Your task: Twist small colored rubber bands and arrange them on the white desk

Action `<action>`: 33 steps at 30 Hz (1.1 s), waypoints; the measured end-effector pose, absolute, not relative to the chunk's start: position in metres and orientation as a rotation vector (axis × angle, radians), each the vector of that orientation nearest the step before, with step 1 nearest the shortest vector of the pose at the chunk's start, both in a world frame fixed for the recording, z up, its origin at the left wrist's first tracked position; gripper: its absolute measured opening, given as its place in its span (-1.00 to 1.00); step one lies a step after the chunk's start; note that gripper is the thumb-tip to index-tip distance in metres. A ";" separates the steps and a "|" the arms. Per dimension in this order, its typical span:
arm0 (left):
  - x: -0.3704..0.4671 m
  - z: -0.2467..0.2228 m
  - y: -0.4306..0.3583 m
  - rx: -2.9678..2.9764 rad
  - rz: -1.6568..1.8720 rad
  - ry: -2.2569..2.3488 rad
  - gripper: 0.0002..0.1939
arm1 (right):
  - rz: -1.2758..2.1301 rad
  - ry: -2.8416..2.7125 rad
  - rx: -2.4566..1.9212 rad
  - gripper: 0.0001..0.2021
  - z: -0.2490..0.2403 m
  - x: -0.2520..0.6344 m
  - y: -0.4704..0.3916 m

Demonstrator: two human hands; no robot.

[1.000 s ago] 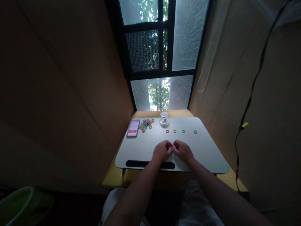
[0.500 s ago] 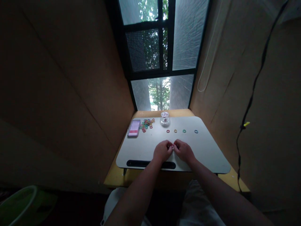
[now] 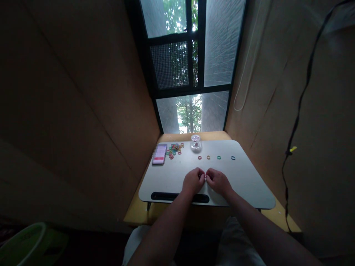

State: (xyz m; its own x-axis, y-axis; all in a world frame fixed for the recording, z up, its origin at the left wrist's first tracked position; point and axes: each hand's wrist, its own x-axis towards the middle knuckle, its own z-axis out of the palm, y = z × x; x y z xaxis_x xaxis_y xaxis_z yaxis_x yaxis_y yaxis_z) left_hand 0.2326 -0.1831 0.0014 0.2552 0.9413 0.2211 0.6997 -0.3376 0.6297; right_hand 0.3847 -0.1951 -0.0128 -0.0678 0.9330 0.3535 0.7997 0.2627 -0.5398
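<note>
My left hand (image 3: 193, 181) and my right hand (image 3: 219, 181) meet fingertip to fingertip above the white lap table (image 3: 166, 178). Both are closed around something tiny and pinkish, too small to make out. Beyond them, a row of single rings lies on the table: a red ring (image 3: 199, 157), a yellow ring (image 3: 208, 157), a green ring (image 3: 219, 157) and a blue ring (image 3: 233, 157). A pile of colored rings (image 3: 175, 149) is at the back left. Behind the row stands a small clear container (image 3: 196, 144).
A phone (image 3: 159, 154) lies at the table's left edge. Along the front edge runs a black slot (image 3: 163, 196), partly under my left arm. A green basin (image 3: 33, 244) is on the floor at lower left. A black cable (image 3: 299, 101) hangs at right.
The whole view has shifted slightly, so the table appears a little lower. My hands remain together, with the fingers moved only slightly.
</note>
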 end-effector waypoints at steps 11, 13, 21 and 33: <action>0.232 0.000 -0.182 2.140 0.773 1.501 -0.83 | 0.270 -1.891 -1.572 -0.85 -0.012 0.384 -0.195; 0.232 0.000 -0.182 2.151 0.774 1.496 -0.82 | 0.270 -1.888 -1.588 -0.85 -0.012 0.384 -0.195; 0.228 0.000 -0.182 2.184 0.767 1.431 -0.80 | 0.272 -1.878 -1.618 -0.85 -0.017 0.386 -0.192; 0.230 0.002 -0.182 2.192 0.775 1.425 -0.81 | 0.292 -1.875 -1.619 -0.83 -0.017 0.387 -0.193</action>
